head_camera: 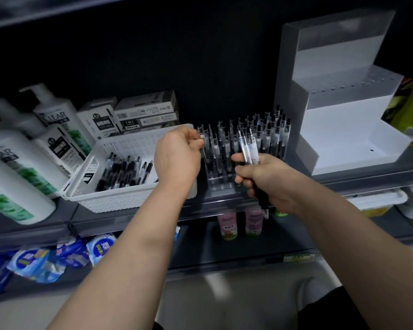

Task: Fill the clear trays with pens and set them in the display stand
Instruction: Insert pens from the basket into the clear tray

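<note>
A clear tray [221, 184] stands on the shelf in the middle, with several black-capped pens [270, 134] upright in its holes. My left hand [177, 160] is at the tray's left end and pinches the top of a pen [202, 136] there. My right hand [265, 179] grips a bundle of pens [248, 148] in front of the tray, tips up. A white stepped display stand [343, 139] sits to the right, its steps bare.
A white perforated basket [129, 201] with loose pens lies left of the tray. Pen boxes [143, 115] are stacked behind it. White shampoo bottles [22, 163] stand at far left. Small bottles and blue packets fill the lower shelf.
</note>
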